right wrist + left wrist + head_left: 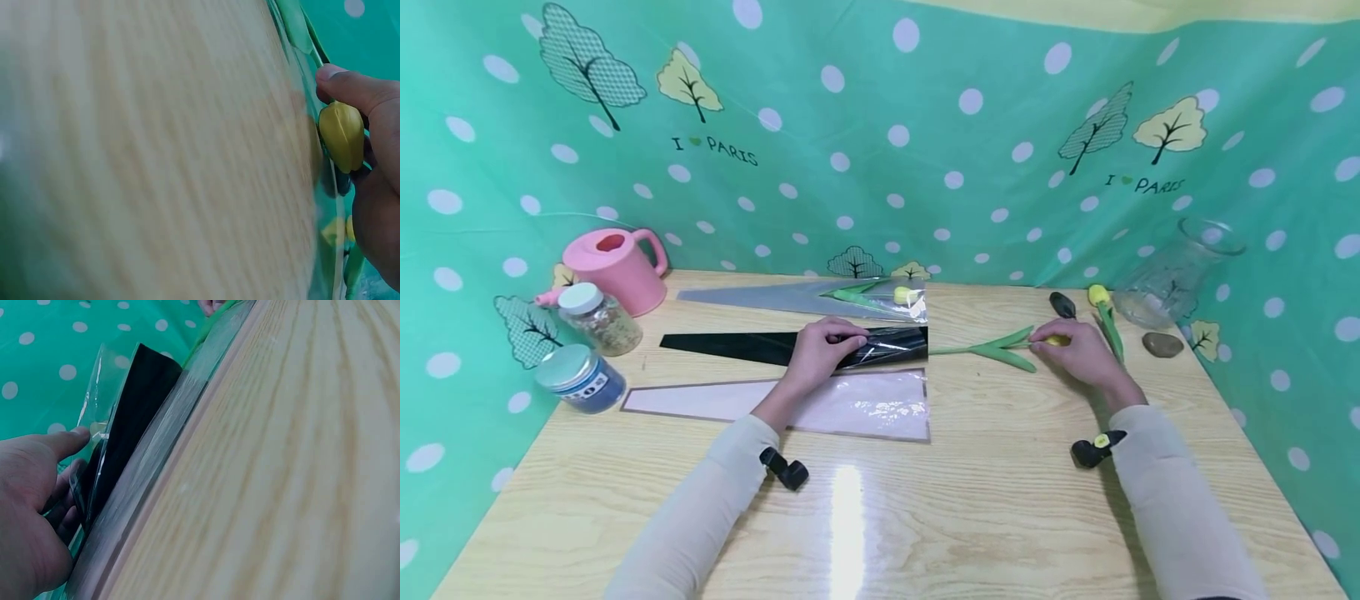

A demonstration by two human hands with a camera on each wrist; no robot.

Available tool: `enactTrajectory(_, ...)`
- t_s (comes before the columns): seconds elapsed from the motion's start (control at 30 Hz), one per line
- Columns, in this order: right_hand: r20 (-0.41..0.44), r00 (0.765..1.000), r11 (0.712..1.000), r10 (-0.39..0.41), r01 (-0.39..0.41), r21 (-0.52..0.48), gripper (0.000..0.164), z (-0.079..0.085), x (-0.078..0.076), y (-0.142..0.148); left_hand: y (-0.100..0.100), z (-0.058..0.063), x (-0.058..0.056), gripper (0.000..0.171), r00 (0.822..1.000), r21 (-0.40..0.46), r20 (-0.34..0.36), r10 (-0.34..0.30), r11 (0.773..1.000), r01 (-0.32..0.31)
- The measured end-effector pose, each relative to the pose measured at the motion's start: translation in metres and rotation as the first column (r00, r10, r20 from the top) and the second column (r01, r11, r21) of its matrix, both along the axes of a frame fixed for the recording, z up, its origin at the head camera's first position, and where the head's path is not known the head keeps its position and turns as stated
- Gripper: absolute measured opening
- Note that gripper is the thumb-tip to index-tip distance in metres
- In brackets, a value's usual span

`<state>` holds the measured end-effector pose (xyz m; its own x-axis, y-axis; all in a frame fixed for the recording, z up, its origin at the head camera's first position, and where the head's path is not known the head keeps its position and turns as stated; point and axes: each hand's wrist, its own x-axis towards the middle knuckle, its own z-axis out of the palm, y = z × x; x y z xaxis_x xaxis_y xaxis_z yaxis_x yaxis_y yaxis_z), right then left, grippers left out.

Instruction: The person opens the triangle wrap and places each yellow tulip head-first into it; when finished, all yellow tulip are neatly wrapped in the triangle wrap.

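My left hand (820,354) pinches the upper edge of a black flower sleeve (730,345). In the left wrist view, the sleeve's clear front film (94,394) stands apart from its black back. My right hand (1081,352) pinches the stem of an artificial yellow tulip (1007,357) just below the bloom (340,137). The stem runs left to the sleeve's wide right end, its tip hidden there. Behind lies a grey sleeve (745,297) with another yellow tulip (904,295) inside; in front is a pale sleeve with a brown border (865,406).
Beyond my right hand lie a third yellow tulip (1099,297), a dark oval object (1062,305), a brown stone (1162,344) and a glass vase (1157,287). At left stand a pink watering can (632,275), a white-lidded jar (606,325) and a blue jar (591,387).
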<state>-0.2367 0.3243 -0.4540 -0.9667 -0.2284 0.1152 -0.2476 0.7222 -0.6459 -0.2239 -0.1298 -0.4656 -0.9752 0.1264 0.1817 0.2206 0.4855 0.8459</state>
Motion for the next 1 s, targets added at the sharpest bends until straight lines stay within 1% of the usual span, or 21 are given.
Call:
enactTrajectory(0.2, -0.037, 0.999, 0.999, -0.007, 0.005, -0.039, 0.015, 0.005, 0.009, -0.018, 0.000, 0.001, 0.000, 0.012, 1.000, 0.008, -0.010, -0.007, 1.000, 0.007)
enactTrajectory(0.33, -0.050, 0.999, 0.995, -0.011, 0.005, -0.104, 0.014, 0.006, 0.014, -0.034, 0.000, 0.001, 0.000, 0.012, 1.000, 0.003, -0.015, -0.010, 1.000, 0.010)
enactTrajectory(0.47, -0.063, 0.998, 0.985, 0.004, -0.015, -0.174, 0.012, 0.006, 0.017, -0.050, 0.000, 0.000, 0.000, 0.011, 1.000, 0.001, -0.011, -0.008, 1.000, 0.008)
enactTrajectory(0.57, -0.050, 0.999, 0.976, 0.002, -0.013, -0.218, 0.012, 0.006, 0.018, -0.064, 0.000, 0.001, 0.000, 0.011, 1.000, 0.002, -0.010, -0.004, 1.000, 0.004)
enactTrajectory(0.67, -0.035, 0.999, 0.972, -0.007, -0.002, -0.236, 0.011, 0.005, 0.019, -0.077, 0.000, 0.001, 0.001, 0.012, 1.000, -0.003, -0.012, -0.004, 1.000, 0.004)
enactTrajectory(0.77, -0.032, 0.999, 0.973, -0.012, 0.004, -0.229, 0.010, 0.004, 0.020, -0.090, 0.000, 0.001, 0.001, 0.012, 1.000, -0.004, -0.013, -0.007, 1.000, 0.007)
enactTrajectory(1.0, -0.010, 1.000, 0.972, -0.014, 0.011, -0.234, 0.011, -0.002, 0.015, -0.119, 0.001, 0.002, 0.003, 0.012, 1.000, -0.006, -0.011, -0.009, 1.000, 0.009)
